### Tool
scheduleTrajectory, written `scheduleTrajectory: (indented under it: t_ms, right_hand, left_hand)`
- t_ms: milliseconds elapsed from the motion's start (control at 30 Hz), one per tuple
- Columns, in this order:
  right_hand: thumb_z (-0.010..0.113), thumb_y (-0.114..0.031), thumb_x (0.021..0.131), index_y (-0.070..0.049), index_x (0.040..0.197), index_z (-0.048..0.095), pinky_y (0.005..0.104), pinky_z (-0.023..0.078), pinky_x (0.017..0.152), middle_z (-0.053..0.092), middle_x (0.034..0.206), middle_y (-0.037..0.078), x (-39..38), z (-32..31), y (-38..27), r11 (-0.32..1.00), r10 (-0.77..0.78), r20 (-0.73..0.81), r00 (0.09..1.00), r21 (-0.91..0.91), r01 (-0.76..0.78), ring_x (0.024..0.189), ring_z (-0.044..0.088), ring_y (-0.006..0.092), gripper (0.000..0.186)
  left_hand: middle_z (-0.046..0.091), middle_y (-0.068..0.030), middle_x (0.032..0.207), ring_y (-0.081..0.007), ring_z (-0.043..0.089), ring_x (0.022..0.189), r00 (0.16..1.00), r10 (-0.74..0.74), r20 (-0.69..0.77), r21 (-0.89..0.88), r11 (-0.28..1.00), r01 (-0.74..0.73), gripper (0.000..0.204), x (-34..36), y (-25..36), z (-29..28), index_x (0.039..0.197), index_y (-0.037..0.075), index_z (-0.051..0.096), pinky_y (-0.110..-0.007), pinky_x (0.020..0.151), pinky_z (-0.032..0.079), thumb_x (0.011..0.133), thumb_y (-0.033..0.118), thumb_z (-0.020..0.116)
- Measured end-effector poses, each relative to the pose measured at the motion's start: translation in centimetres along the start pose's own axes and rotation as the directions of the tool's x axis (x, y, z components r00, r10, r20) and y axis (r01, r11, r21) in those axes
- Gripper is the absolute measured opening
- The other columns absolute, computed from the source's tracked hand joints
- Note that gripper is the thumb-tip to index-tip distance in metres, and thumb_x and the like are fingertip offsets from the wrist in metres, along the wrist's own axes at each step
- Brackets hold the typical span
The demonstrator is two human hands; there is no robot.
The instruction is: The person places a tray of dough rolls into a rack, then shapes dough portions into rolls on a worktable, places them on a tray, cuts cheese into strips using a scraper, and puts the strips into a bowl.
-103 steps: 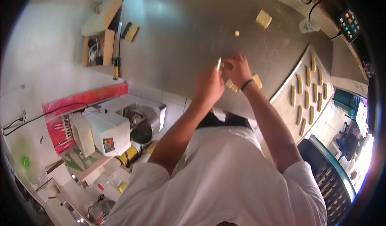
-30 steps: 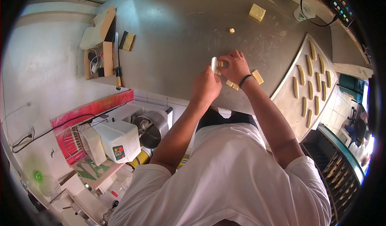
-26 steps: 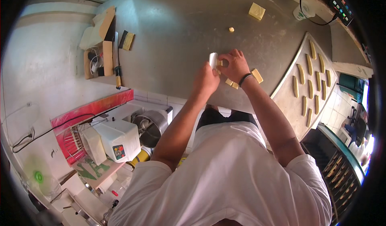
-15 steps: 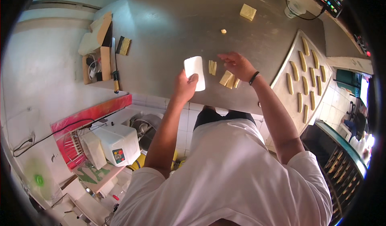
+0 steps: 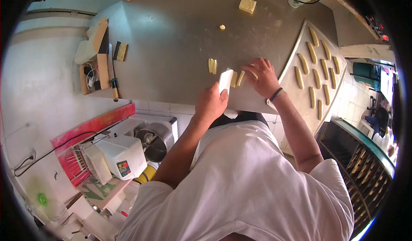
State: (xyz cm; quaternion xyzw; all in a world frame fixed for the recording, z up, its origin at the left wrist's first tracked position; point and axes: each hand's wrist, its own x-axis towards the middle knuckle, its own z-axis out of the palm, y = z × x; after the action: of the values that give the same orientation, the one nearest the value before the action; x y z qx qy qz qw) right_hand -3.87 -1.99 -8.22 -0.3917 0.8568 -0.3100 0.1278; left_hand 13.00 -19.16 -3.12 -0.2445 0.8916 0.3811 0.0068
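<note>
My one head view looks steeply down, close over both hands at the table edge (image 5: 171,93); rim bends, probably distorting.

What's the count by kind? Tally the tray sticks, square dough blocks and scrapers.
Dough sticks on the tray: 9
Square dough block: 1
White scraper, in the left hand: 1
Total: 11

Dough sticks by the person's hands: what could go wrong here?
The scraper in the left hand works close to the right hand on the dough sticks, so fingers could get nicked. The sticks lie near the table edge, so one might be pushed off. The tray overhangs the table and could tip if bumped.
</note>
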Motion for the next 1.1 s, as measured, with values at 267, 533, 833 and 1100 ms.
scheduleTrajectory:
  t_ms: [267, 533, 833, 1100]
  right_hand:
    - [0.074, -0.014, 0.082, -0.020, 0.106, 0.078, 0.0453, 0.047, 0.102, 0.065, 0.122, 0.006, 0.0, -0.1, -0.5, 0.971, -0.184, 0.016, 0.983, -0.149, 0.185, 0.120, 0.058, 0.0272, 0.025]
    - [0.066, -0.017, 0.082, -0.008, 0.104, 0.075, 0.0414, 0.056, 0.082, 0.072, 0.093, 0.015, 2.3, -3.5, 1.1, 0.974, -0.046, 0.313, 0.949, 0.226, -0.028, 0.088, 0.069, 0.0323, 0.025]
    - [0.069, -0.022, 0.088, -0.011, 0.113, 0.077, 0.0374, 0.056, 0.081, 0.073, 0.092, 0.013, 6.1, -1.2, -1.8, 0.918, -0.070, 0.499, 0.864, 0.372, -0.140, 0.089, 0.071, 0.0257, 0.029]
    - [0.073, -0.024, 0.089, -0.014, 0.118, 0.076, 0.0357, 0.055, 0.085, 0.071, 0.102, 0.012, 5.1, 1.3, -2.0, 0.995, 0.027, 0.285, 0.958, 0.086, -0.054, 0.095, 0.070, 0.0261, 0.031]
  left_hand:
    - [0.067, -0.0255, 0.081, -0.0469, 0.068, 0.076, 1.000, -0.002, 0.021, 0.114, 0.993, 0.000, 0.019, -0.8, 0.6, 0.7, 0.092, -0.001, 0.057, -0.054, 0.068, 0.055, 0.090, 0.015, 0.069]
    - [0.072, -0.0284, 0.097, -0.0469, 0.071, 0.093, 0.991, -0.070, -0.111, 0.021, 0.997, 0.073, 0.029, -1.9, -2.2, -0.7, 0.110, -0.004, 0.062, -0.052, 0.080, 0.056, 0.094, 0.020, 0.063]
    - [0.071, -0.0289, 0.094, -0.0482, 0.070, 0.091, 0.982, -0.141, -0.130, -0.056, 0.989, 0.134, 0.025, -2.4, -2.5, -1.8, 0.107, -0.003, 0.061, -0.052, 0.078, 0.056, 0.092, 0.017, 0.063]
    - [0.072, -0.0271, 0.088, -0.0474, 0.071, 0.085, 0.944, -0.229, -0.239, -0.150, 0.969, 0.197, 0.027, -2.0, -5.8, -1.1, 0.103, -0.004, 0.061, -0.052, 0.075, 0.056, 0.092, 0.020, 0.064]
